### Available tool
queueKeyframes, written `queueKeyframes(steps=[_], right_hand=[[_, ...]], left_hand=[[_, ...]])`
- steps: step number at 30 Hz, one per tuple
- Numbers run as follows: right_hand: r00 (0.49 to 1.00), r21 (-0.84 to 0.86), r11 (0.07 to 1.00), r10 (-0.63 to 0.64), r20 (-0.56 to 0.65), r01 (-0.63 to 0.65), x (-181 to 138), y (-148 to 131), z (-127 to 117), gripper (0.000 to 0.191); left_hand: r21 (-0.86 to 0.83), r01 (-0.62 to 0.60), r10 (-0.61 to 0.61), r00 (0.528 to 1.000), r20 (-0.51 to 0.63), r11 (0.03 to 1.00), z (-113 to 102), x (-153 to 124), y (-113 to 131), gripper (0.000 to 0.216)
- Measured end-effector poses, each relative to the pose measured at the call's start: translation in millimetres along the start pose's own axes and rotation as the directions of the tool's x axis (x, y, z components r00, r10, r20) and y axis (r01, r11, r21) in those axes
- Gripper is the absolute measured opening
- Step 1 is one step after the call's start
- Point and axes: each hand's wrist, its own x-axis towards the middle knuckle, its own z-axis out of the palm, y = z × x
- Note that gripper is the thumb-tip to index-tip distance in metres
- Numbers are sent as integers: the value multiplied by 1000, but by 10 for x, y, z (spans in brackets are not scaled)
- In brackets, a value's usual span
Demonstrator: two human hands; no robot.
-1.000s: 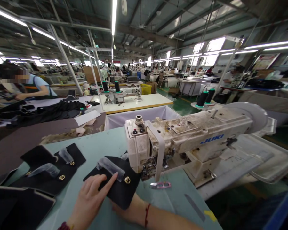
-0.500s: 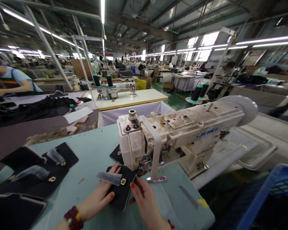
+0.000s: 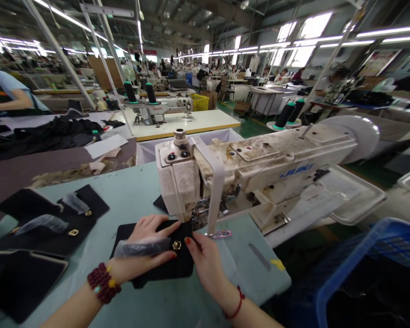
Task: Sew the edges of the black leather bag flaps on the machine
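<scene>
A black panel [image 3: 167, 272] lies on the pale green table under the head of the JUKI sewing machine [image 3: 259, 164]. Attached to it are a plastic-wrapped handle [image 3: 141, 247] and a gold buckle [image 3: 176, 245]. My left hand [image 3: 148, 231] rests flat on the panel, fingers apart, with the handle crossing over its back. At the panel's right edge, my right hand [image 3: 207, 259] pinches the border between thumb and fingers. The needle area sits just beyond my fingertips; the stitching point itself is hidden.
More black panels [image 3: 89, 214] with wrapped handles lie at left. Pink-handled snips [image 3: 222, 234] and a grey strip [image 3: 259, 256] are right of my hand. A blue basket [image 3: 341, 269] stands at lower right. A co-worker's arm [image 3: 12, 100] shows far left.
The panel has turned, its long side now running left to right. My left hand has slid further across it, beneath the handle. The right hand stays at the right edge. The view has shifted.
</scene>
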Motion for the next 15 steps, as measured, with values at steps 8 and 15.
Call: queueKeyframes(steps=[8, 15], right_hand=[[998, 14, 999, -50, 31, 49, 54, -72, -94, 36], [998, -97, 994, -53, -19, 51, 82, 74, -74, 43]], left_hand=[[-32, 100, -101, 995, -23, 994, 67, -50, 134, 56], [55, 103, -103, 995, 1, 993, -24, -35, 287, 51]])
